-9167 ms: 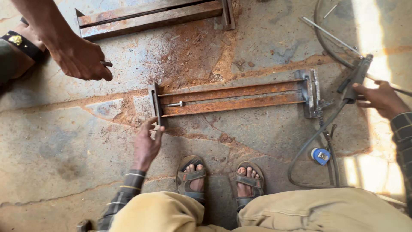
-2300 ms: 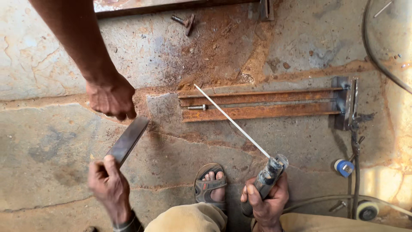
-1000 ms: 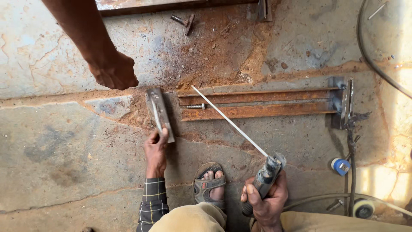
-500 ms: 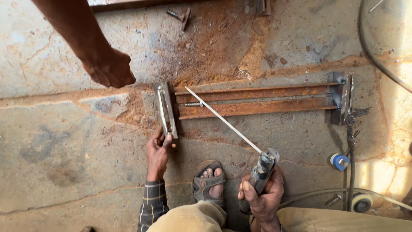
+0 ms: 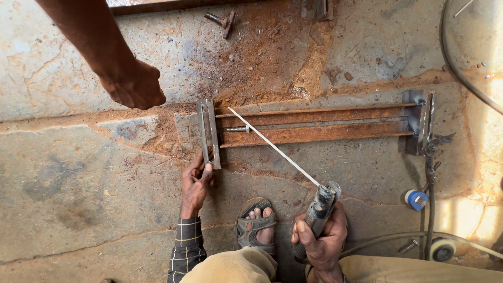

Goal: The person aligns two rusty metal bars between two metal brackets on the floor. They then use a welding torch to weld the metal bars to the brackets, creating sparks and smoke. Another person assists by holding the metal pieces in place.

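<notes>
My left hand [image 5: 196, 183] grips the lower end of a short steel end piece [image 5: 207, 132], holding it upright against the left ends of two rusty angle bars [image 5: 314, 124] lying on the concrete floor. My right hand [image 5: 320, 238] is closed around a welding electrode holder [image 5: 319, 207]. Its thin welding rod [image 5: 272, 148] slants up-left, with the tip at the joint between the end piece and the upper bar. Another end piece [image 5: 422, 120] stands at the bars' right ends. Another person's hand [image 5: 133, 86] hovers as a fist above and left of the end piece.
My sandalled foot [image 5: 254, 226] rests between my hands. A welding cable [image 5: 430, 209], a blue roll [image 5: 416, 199] and a small round wheel [image 5: 441, 249] lie at the right. Small metal scraps [image 5: 220, 21] and another steel frame [image 5: 178, 5] are at the top. A curved cable [image 5: 461, 68] crosses the top right.
My left hand brought the short end piece from the left and stood it against the bars' left ends. The rod tip has moved onto that joint. The other person's hand drew back up-left.
</notes>
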